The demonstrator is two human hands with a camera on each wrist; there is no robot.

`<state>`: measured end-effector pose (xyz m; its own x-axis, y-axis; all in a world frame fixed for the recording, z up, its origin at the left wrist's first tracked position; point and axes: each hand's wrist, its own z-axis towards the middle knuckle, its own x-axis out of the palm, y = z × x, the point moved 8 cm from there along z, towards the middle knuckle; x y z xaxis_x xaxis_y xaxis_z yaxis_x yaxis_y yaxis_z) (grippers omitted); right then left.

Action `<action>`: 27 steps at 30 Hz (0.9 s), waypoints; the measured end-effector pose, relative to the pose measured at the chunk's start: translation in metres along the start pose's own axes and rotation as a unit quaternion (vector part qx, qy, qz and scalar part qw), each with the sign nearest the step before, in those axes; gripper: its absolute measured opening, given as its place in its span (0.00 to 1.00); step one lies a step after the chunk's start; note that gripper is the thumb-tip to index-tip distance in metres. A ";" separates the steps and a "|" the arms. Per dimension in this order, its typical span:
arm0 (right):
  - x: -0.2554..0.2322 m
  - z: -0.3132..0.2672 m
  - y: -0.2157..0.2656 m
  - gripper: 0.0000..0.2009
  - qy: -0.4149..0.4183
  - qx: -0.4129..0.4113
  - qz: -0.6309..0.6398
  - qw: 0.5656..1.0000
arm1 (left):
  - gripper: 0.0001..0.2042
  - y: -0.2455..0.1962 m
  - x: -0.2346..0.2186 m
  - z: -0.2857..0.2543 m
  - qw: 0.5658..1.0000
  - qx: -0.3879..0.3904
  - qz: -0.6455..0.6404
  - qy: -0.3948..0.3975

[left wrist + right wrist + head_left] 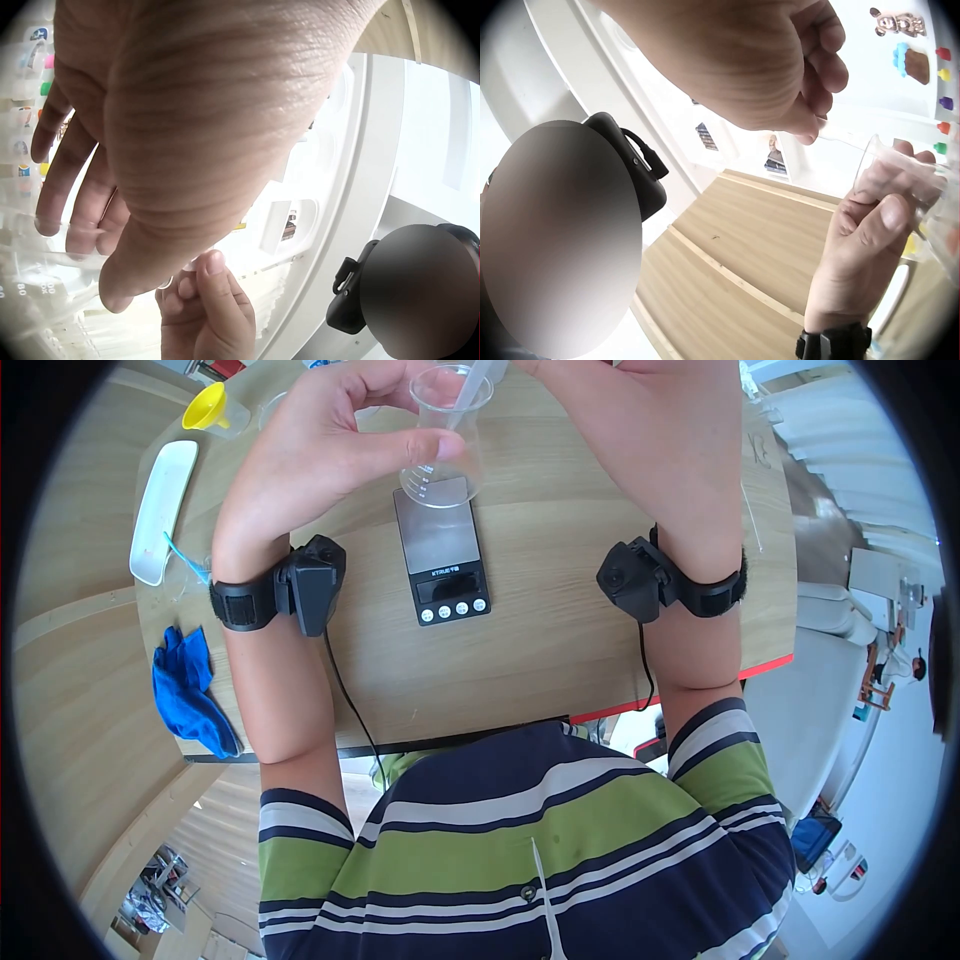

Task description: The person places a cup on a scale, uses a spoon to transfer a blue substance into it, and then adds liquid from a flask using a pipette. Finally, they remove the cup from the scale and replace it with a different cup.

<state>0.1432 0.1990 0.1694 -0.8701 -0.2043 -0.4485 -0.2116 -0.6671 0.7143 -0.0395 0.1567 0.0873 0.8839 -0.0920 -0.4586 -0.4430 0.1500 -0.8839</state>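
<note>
A clear measuring cup [440, 475] with printed marks is held up by my left hand [330, 455], thumb on its near side and fingers around the far side. Below it in the head view lies a black digital scale [450, 585] with a metal plate. My right hand [780, 75] pinches the end of a thin translucent stick or dropper [844, 135], which slants into the cup. In the head view my right hand [655, 430] is at the top, its fingertips cut off by the frame edge.
On the left of the table [540, 660] are a yellow funnel [205, 406], a white tray [163, 510], a light blue thin item [187, 557] and a blue cloth [188, 690]. Black cables hang from both wrist cameras across the near edge.
</note>
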 end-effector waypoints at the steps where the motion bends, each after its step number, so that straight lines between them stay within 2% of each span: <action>1: 0.000 0.000 0.002 0.06 0.003 -0.006 -0.009 1.000 | 0.24 -0.001 0.001 -0.001 1.000 0.001 0.000 0.001; 5: 0.001 0.003 -0.008 0.06 0.047 0.038 0.022 0.998 | 0.21 0.003 0.000 -0.001 1.000 -0.013 -0.013 0.000; 8: -0.003 0.002 0.006 0.05 0.035 -0.006 0.014 0.999 | 0.19 0.005 0.001 0.000 1.000 -0.015 -0.013 0.010; 10: 0.000 0.004 0.000 0.05 0.061 0.050 0.099 0.992 | 0.18 0.006 0.002 0.000 1.000 -0.019 -0.017 0.012; 13: 0.004 0.003 -0.007 0.06 0.078 0.093 0.089 0.989 | 0.17 0.006 0.002 0.000 1.000 -0.014 -0.012 0.011; 14: 0.004 0.003 -0.008 0.06 0.078 0.093 0.088 0.989 | 0.17 0.006 0.002 0.000 1.000 -0.012 -0.007 0.013; 16: 0.001 0.002 0.003 0.06 0.067 0.008 0.042 0.997 | 0.17 0.005 0.002 0.000 1.000 -0.010 -0.001 0.015; 26: 0.003 0.001 0.002 0.07 0.066 0.015 0.070 0.995 | 0.17 0.005 0.002 0.000 1.000 -0.007 0.004 0.012; 27: 0.005 0.002 -0.001 0.07 0.076 0.043 0.051 0.995 | 0.17 0.005 0.002 0.000 1.000 -0.005 0.004 0.012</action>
<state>0.1385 0.1999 0.1671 -0.8128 -0.3789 -0.4425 -0.1678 -0.5751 0.8007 -0.0401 0.1575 0.0821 0.8765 -0.1148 -0.4676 -0.4516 0.1404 -0.8811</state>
